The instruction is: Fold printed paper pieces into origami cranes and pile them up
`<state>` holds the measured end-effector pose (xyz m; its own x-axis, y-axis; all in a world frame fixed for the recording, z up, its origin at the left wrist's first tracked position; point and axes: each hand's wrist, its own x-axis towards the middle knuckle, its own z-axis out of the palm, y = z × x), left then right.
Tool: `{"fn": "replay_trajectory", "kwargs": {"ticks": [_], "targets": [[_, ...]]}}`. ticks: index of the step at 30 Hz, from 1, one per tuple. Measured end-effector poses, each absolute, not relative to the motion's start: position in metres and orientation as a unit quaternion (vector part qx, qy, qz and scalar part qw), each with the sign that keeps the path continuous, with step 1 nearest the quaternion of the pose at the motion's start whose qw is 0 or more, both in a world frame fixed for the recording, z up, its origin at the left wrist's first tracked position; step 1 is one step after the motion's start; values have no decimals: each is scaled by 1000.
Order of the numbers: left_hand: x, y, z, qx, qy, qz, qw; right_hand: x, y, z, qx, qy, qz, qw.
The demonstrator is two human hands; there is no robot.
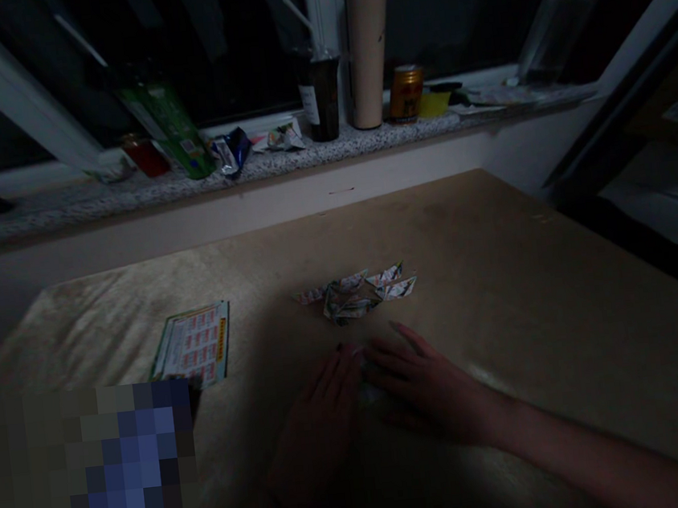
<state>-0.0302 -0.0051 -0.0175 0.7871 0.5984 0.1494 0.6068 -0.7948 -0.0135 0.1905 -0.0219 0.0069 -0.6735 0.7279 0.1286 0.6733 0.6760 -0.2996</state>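
Both of my hands lie on a tan table (529, 282) in dim light. My left hand (320, 422) rests flat with its fingers stretched forward. My right hand (425, 382) lies beside it, fingers extended and pressing down on a small pale piece of paper (369, 392) that shows between the two hands. Just beyond the fingertips sits a cluster of folded printed paper pieces (358, 291). A printed leaflet (195, 350) lies flat to the left.
A stone windowsill (96, 195) runs along the back with a dark cup with a straw (321, 94), a tall cardboard tube (366, 41), a gold can (405, 93), a green packet (172, 130) and wrappers. A blurred patch covers the lower left.
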Motion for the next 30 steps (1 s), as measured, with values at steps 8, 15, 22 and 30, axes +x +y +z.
{"fn": "replay_trajectory", "kwargs": {"ticks": [8,15,22,30], "targets": [[-33,-19,-10,-948,-314,-42,13,190,-23,6,-394,-904,103,129],[-32,-19,-6,-945,-326,-15,-14,191,-20,4,-450,-882,67,122],[-31,-19,-12,-944,-327,-52,-9,184,-13,9,-442,-892,14,91],[-31,-20,-11,-945,-324,-37,-11,180,-7,3,-433,-895,6,108]]}}
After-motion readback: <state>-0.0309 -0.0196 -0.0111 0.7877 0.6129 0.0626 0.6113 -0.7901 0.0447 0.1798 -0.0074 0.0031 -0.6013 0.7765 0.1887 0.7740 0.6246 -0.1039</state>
